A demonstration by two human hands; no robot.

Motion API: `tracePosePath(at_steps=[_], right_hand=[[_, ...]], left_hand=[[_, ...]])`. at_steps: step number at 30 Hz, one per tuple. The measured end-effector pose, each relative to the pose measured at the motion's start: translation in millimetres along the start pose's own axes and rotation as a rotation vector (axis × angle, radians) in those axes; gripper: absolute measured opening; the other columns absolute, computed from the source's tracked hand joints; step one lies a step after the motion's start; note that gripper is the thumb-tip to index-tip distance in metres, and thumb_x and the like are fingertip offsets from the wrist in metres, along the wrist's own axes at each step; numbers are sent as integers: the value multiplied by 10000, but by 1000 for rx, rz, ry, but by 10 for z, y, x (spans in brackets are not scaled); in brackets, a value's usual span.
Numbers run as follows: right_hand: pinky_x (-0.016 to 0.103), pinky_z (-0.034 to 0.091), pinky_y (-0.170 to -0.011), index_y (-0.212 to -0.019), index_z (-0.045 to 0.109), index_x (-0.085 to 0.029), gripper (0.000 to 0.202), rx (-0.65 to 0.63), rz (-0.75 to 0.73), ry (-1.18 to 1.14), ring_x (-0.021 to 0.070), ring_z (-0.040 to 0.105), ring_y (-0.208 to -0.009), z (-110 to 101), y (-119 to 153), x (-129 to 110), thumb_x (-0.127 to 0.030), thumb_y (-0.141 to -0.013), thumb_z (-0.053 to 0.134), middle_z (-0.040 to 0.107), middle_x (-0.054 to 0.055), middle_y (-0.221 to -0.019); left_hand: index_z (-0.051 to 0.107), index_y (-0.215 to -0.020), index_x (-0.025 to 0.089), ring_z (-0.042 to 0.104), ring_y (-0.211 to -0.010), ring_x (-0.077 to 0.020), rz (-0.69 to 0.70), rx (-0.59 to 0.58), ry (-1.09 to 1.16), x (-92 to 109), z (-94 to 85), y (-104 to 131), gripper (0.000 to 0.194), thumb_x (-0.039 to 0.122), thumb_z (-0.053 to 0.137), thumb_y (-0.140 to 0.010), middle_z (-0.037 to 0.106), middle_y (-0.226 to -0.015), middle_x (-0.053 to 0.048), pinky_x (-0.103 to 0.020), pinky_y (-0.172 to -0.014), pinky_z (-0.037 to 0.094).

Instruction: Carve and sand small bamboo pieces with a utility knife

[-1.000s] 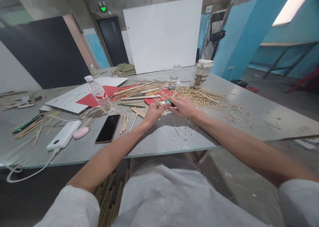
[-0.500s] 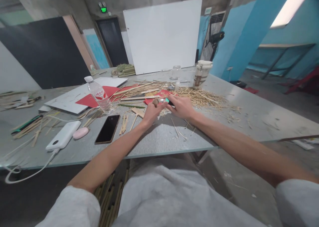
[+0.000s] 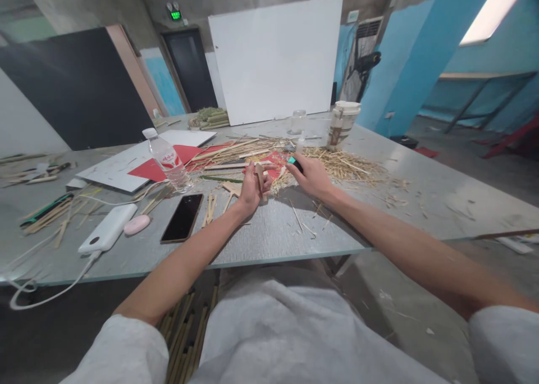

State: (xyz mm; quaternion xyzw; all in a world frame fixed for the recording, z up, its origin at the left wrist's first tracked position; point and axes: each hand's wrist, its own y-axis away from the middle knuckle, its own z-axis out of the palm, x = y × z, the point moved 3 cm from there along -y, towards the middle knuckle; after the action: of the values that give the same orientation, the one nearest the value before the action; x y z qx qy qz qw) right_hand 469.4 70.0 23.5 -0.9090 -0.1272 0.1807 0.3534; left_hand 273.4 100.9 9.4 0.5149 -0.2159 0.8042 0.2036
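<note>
My left hand (image 3: 251, 190) is turned palm inward, its fingers curled around a short brown bamboo piece (image 3: 259, 177). To its right, my right hand (image 3: 314, 176) is closed on a black-and-green utility knife (image 3: 293, 161); most of the handle is hidden in the fist and the blade is hard to make out. The two hands are a little apart above the table. Beneath and behind them lie a red sheet (image 3: 275, 162) and a heap of straw-coloured shavings (image 3: 349, 164).
A plastic bottle (image 3: 168, 162), a phone (image 3: 182, 218), a white power bank (image 3: 107, 228) and a pink case (image 3: 136, 225) stand or lie left of my hands. A lidded paper cup (image 3: 342, 126) and a clear cup (image 3: 298, 122) are behind. Long bamboo strips (image 3: 236, 152) lie beyond.
My hands have come apart. The left one has turned over, exposing the bamboo piece, and the right one has drawn slightly right with the knife.
</note>
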Motion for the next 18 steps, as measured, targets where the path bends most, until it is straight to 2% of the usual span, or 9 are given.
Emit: tracePosePath(at_steps=[5,10,14,18], right_hand=[[313,292,-675,-1028,642,-188,510,-12,-33,-49,200,520,-715,-6,3,-33,-621,-1111,386,628,66,-801],[307,309,-690,-1091,664,-182,490,-22,-49,-76,203,538,-735,-8,6,-43,-595,-1111,402,647,70,-826],[308,303,-688,-1064,658,-185,464,-28,-49,-80,202,534,-729,-9,8,-41,-581,-1105,419,643,66,-819],[310,290,-680,-996,625,-195,443,-42,-49,-80,200,523,-715,-8,3,-44,-574,-1100,420,624,59,-793]], left_hand=[[732,-942,159,201,-462,-105,-76,-30,18,-32,19,0,634,658,362,-1069,338,-530,54,-213,-444,228],[743,-958,151,169,-444,-111,-116,-52,33,-40,33,-5,655,551,243,-1094,322,-494,53,-207,-437,214],[751,-989,140,177,-449,-120,-121,-61,38,-23,40,-2,634,469,217,-1079,323,-494,48,-207,-441,213],[759,-975,139,192,-460,-122,-112,-57,33,-10,40,3,605,479,264,-1051,324,-510,46,-211,-449,224]])
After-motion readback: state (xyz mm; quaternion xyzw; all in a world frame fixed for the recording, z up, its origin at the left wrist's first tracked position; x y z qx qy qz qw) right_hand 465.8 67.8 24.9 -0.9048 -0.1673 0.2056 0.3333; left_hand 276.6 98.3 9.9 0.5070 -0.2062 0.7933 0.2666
